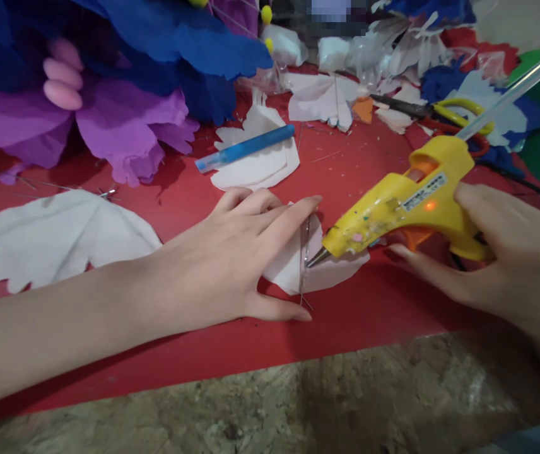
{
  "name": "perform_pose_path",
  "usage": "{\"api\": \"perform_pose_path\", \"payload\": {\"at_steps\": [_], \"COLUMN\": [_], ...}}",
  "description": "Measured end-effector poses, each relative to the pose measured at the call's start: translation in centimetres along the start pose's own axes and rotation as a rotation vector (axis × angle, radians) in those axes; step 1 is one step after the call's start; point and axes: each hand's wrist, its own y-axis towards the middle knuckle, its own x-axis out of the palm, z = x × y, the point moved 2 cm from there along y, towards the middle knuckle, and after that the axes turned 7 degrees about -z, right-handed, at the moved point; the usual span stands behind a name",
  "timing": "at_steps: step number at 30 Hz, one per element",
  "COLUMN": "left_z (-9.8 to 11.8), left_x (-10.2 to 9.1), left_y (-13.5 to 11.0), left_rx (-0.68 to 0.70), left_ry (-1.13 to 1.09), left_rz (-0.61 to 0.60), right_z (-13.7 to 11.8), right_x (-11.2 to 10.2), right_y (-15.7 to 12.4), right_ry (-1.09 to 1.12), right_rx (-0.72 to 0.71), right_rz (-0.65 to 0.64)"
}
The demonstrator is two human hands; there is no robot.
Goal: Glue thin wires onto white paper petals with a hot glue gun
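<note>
My right hand [516, 258] is wrapped round the handle of a yellow hot glue gun [393, 195], whose small orange light is lit. A clear glue stick [516, 91] juts out of its back end. The metal nozzle [318, 257] points down at a thin wire [303, 277] lying across a white paper piece [339, 272]. My left hand [223, 258] lies spread over the left part of that paper. Its index fingertip is at the wire's far end, and the thumb tip is by the near end. Part of the paper is hidden under the hand.
Left of the paper lies a scalloped white paper shape [62, 233]. A blue pen [251, 147] rests on another white cutout [260, 170]. Large blue [180, 38] and purple paper petals [123, 120] fill the back left. Scissors [421, 110] and paper scraps lie at the back right.
</note>
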Motion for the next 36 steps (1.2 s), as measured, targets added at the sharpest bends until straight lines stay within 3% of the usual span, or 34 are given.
{"api": "perform_pose_path", "payload": {"at_steps": [8,17,23,33,36], "left_z": [0.1,0.0,0.2,0.1,-0.1], "left_x": [-0.1,0.0,-0.1,-0.1,0.0], "left_y": [-0.1,0.0,0.0,-0.2,-0.1], "left_rx": [0.035,0.014,0.04,0.004,0.016], "left_ry": [0.017,0.026,0.008,0.001,0.016], "left_rz": [0.024,0.018,0.029,0.014,0.02], "right_z": [0.3,0.1,-0.8,0.0,0.0], "right_x": [0.6,0.1,-0.5,0.3,0.3], "right_y": [0.5,0.0,0.0,0.3,0.3], "right_ry": [-0.089,0.003,-0.001,-0.052,-0.05], "right_rx": [0.17,0.061,-0.059,0.099,0.074], "right_rz": [-0.023,-0.041,0.016,-0.013,0.012]}}
